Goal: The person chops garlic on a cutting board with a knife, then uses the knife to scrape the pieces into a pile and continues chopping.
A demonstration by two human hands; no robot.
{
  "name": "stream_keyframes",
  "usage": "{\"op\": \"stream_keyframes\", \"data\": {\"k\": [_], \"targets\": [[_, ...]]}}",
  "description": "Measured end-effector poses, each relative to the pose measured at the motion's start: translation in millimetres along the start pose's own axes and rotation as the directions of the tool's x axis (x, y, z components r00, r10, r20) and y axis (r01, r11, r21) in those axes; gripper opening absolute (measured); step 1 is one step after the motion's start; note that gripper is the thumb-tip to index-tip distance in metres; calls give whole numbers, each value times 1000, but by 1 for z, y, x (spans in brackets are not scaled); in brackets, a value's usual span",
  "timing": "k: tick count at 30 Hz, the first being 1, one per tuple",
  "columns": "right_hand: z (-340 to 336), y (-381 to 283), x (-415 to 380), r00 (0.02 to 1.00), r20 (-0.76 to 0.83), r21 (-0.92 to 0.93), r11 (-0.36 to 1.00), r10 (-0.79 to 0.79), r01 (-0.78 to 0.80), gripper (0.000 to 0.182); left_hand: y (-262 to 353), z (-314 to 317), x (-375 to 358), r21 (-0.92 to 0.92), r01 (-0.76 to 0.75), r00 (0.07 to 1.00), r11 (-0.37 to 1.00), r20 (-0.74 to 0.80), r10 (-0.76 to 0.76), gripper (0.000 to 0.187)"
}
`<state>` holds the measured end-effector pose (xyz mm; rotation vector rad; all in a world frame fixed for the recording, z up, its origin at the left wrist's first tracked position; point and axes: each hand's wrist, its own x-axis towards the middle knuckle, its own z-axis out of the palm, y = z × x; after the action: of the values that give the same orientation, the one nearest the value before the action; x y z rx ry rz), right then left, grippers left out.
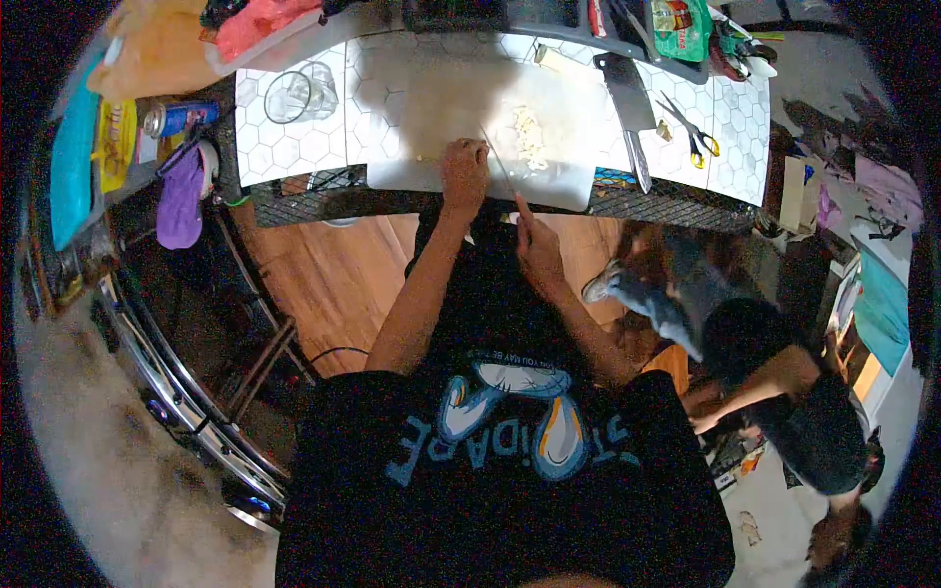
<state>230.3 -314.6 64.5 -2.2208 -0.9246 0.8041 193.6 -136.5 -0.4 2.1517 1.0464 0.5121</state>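
My left hand [464, 173] rests on a white cutting board [431, 118], fingers curled over a small pale piece at the board's near edge. My right hand [537, 245] grips the handle of a knife [498, 162], whose thin blade angles up onto the board just right of my left hand. A small heap of chopped pale food [530, 137] lies on the board beyond the blade.
A cleaver [629, 103] and yellow-handled scissors [694, 132] lie right of the board on the hexagon-tiled counter [294, 147]. A glass bowl [299, 95] sits left, a can [176, 118] further left. Another person [774, 392] crouches on the floor at right.
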Motion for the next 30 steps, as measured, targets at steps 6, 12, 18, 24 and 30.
{"op": "stream_keyframes", "data": {"k": [6,12,18,24,30], "targets": [[-8,2,-9,998,-59,37,999,30,-27,44,3,-3,2,-77,12,999,997,-44,-15,15],[5,13,-9,998,-37,30,998,-51,52,43,10,-7,3,-49,13,996,999,-88,-17,14],[11,11,-7,998,46,-49,997,-52,54,50,-2,3,1,-129,-7,996,992,-90,-5,13],[15,3,0,997,-62,-55,998,-45,42,49,-2,3,1,-19,10,999,1000,-49,-11,12],[12,3,-7,988,-111,28,993,-108,112,50,5,-3,3,-13,62,998,998,-32,-63,14]]}}
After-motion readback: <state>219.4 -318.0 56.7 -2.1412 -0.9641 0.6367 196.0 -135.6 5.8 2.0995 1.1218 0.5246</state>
